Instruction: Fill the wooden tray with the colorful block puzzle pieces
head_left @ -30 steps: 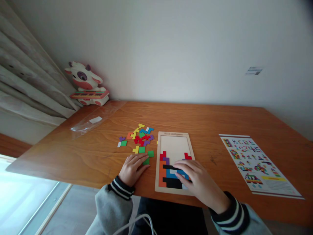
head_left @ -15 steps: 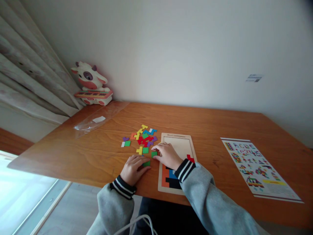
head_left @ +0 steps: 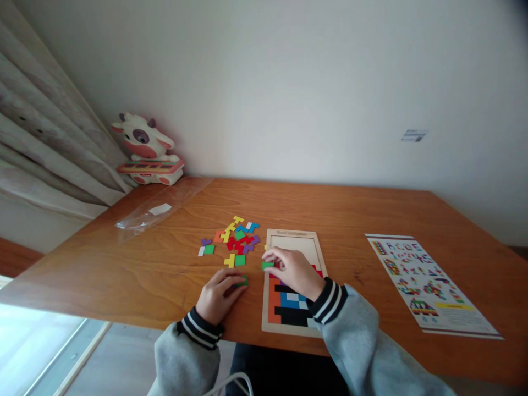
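Note:
My right hand (head_left: 295,270) pinches a green puzzle piece (head_left: 268,265) at the left border of the wooden puzzle board (head_left: 269,314). Orange, black, blue, white and red pieces fill the near half of that board, partly covered by my hand, while its far half shows bare wood. My left hand (head_left: 218,295) rests on the table to the left, thumb and fingers closed around another green puzzle piece (head_left: 243,281). Beyond it lie a yellow piece (head_left: 230,260) and a green square piece (head_left: 240,260), touching or nearly so.
A loose cluster of coloured pieces (head_left: 240,236) lies left of the board. A printed pattern sheet (head_left: 429,280) is on the right of the table (head_left: 350,214). At the back left are a clear plastic bag (head_left: 165,206) and a cow toy with a keyboard (head_left: 150,151).
My right hand has moved right with the green piece, from the bare table to the board's left border. The left hand stays near its place, with its green piece now tilted. The view has shifted slightly.

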`<state>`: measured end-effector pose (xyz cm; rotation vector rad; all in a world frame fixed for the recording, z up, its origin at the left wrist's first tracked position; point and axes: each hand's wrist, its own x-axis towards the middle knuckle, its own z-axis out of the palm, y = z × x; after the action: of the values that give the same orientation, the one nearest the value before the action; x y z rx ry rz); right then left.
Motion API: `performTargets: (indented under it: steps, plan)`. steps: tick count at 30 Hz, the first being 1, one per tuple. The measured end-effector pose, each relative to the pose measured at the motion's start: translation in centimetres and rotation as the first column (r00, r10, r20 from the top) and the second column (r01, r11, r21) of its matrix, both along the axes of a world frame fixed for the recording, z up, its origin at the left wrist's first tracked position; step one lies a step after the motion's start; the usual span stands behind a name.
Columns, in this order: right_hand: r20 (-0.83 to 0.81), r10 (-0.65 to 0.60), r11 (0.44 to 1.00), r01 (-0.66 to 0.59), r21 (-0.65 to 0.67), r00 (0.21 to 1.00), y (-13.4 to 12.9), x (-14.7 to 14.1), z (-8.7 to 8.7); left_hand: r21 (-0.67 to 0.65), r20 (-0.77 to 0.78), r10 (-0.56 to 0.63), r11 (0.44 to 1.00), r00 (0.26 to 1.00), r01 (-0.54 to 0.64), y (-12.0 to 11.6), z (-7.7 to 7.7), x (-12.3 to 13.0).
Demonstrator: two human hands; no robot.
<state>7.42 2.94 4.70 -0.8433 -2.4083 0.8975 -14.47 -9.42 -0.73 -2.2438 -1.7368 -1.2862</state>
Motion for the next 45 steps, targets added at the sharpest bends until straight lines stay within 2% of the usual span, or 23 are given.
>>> performTargets:
  steps: [5, 8, 13, 18, 25, 30, 34, 38, 41, 45]
  plan:
    - [-0.219, -0.223, 0.974, 0.209, -0.087, 0.95, 0.9, 6.2, -1.6, -0.043, -0.009, -0.009, 0.999, 1.0, 0.009, 0.0, 0.1, 0.1]
    - [-0.207, -0.241, 0.969, 0.225, -0.097, 0.948, 1.0, 7.7, -2.8, -0.048, -0.032, -0.021, 0.999, 0.999, 0.019, 0.1, 0.1, 0.4]
    - [-0.062, -0.148, 0.988, 0.145, -0.053, 0.987, 0.6, 6.7, -3.3, -0.029, -0.09, -0.044, 0.999, 0.995, 0.042, 0.3, 0.5, 0.9]
    - [0.009, -0.106, 0.994, 0.106, 0.014, 0.994, 0.6, 6.2, -3.6, -0.018, -0.128, -0.042, 0.999, 0.991, 0.04, 0.4, 0.7, 1.3]
    - [0.082, -0.085, 0.989, 0.074, 0.13, 0.993, 0.1, 6.4, -3.7, 0.007, -0.154, -0.043, 0.999, 0.987, 0.044, 0.5, 0.4, 1.3]
    - [0.058, -0.058, 0.985, 0.048, 0.165, 0.997, 0.0, 6.3, -3.7, 0.016, -0.152, -0.048, 0.999, 0.987, 0.051, 0.5, 0.8, 1.4]
    - [-0.006, -0.084, 0.986, 0.084, 0.144, 0.996, -0.3, 6.8, -3.2, -0.034, -0.054, -0.078, 0.996, 0.995, 0.077, 0.3, 1.1, 1.8]
    - [-0.085, -0.082, 0.988, 0.092, 0.12, 0.993, -2.1, 7.2, -2.3, -0.084, 0.141, -0.038, 0.995, 0.989, 0.051, 0.1, 1.2, 3.2]
    - [-0.153, 0.022, 0.995, -0.006, 0.105, 0.988, -4.0, 6.8, -1.9, -0.089, 0.267, -0.055, 0.993, 0.962, 0.081, 0.0, 1.2, 5.0]
    - [-0.172, 0.101, 0.989, -0.081, 0.121, 0.98, -5.6, 6.1, -2.1, -0.094, 0.296, -0.181, 0.972, 0.938, 0.217, 0.1, 1.2, 7.1]
